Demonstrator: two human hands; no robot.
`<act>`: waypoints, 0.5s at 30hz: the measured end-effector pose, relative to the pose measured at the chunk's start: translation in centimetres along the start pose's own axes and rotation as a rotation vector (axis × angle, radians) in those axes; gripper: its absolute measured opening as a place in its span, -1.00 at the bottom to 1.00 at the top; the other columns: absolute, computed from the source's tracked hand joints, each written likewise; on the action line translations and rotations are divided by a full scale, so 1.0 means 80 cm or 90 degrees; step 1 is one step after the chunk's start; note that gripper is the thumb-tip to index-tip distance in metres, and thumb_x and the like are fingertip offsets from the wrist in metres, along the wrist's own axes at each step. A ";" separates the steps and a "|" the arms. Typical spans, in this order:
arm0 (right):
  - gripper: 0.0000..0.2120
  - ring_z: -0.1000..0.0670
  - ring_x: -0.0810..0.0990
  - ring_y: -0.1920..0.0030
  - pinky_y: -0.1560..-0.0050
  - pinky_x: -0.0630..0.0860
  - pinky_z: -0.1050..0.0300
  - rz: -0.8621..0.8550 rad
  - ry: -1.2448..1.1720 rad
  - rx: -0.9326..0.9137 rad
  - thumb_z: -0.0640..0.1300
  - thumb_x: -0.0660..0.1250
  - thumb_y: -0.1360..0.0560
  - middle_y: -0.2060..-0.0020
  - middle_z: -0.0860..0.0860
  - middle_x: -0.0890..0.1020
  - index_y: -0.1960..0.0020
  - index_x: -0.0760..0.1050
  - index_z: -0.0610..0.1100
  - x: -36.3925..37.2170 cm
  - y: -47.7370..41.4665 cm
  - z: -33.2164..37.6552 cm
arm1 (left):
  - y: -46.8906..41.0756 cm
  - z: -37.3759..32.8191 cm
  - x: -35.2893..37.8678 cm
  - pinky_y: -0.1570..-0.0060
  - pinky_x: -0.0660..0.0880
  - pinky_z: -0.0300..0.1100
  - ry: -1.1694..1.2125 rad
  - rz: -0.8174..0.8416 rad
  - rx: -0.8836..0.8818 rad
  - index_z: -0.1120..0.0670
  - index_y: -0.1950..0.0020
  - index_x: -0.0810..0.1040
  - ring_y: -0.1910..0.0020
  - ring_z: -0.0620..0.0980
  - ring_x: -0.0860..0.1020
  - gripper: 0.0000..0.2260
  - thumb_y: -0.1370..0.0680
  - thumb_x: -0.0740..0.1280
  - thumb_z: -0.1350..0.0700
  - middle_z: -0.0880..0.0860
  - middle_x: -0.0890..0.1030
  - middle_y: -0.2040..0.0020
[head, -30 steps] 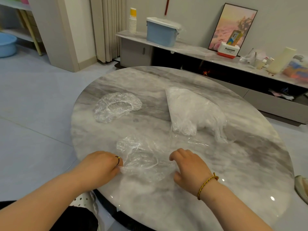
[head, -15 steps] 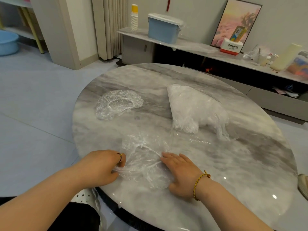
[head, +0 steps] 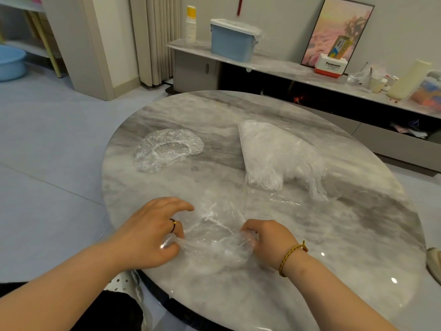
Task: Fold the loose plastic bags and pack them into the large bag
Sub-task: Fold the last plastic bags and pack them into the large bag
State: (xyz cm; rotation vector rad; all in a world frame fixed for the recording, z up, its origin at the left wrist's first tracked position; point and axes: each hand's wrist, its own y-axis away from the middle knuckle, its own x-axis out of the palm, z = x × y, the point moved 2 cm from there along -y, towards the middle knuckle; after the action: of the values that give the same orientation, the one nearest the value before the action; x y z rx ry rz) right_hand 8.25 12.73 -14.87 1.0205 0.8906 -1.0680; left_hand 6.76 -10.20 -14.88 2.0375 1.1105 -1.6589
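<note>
While the left hand (head: 152,232) and right hand (head: 267,240) pinch the loose bag (head: 214,246) endwise, a slack grip could let it unfold.

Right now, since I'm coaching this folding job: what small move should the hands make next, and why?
Probably roll the clear bag forward: left hand and right hand each grip an end of its bunched near edge, while its far part lies loose on the table.
</note>
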 end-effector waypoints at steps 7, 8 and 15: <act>-0.78 -0.01 0.51 0.09 0.12 0.38 0.21 -0.025 -0.078 0.048 -0.12 0.12 -0.57 0.06 -0.01 0.61 -0.09 0.52 -0.07 -0.001 -0.001 -0.001 | -0.005 -0.009 0.021 -0.32 0.04 -0.41 -0.014 0.032 0.033 -0.07 -0.13 0.37 -0.10 -0.20 0.39 -0.50 -0.20 0.16 -0.11 -0.24 0.54 0.00; -0.78 0.01 0.49 0.11 0.12 0.38 0.21 -0.024 -0.087 0.051 -0.12 0.12 -0.57 0.11 -0.01 0.60 -0.08 0.52 -0.08 -0.001 -0.001 -0.001 | -0.007 -0.007 0.025 -0.29 0.11 -0.38 -0.051 0.027 0.036 -0.08 -0.13 0.37 -0.04 -0.21 0.40 -0.49 -0.20 0.15 -0.13 -0.24 0.56 0.08; -0.74 -0.01 0.40 0.28 0.24 0.34 0.16 0.015 -0.167 0.097 -0.17 0.12 -0.54 0.39 0.03 0.45 0.32 0.40 -0.12 0.003 -0.005 -0.011 | -0.017 0.016 0.028 0.22 0.22 -0.50 -0.080 -0.018 -0.066 -0.14 0.31 0.63 0.38 -0.22 0.52 -0.70 -0.29 0.11 -0.13 -0.23 0.54 0.42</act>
State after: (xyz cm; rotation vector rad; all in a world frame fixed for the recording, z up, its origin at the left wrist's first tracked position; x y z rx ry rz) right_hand 7.82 13.43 -15.44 0.9858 0.5907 -1.2324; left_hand 5.02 -9.29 -16.98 1.8358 1.1603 -1.6811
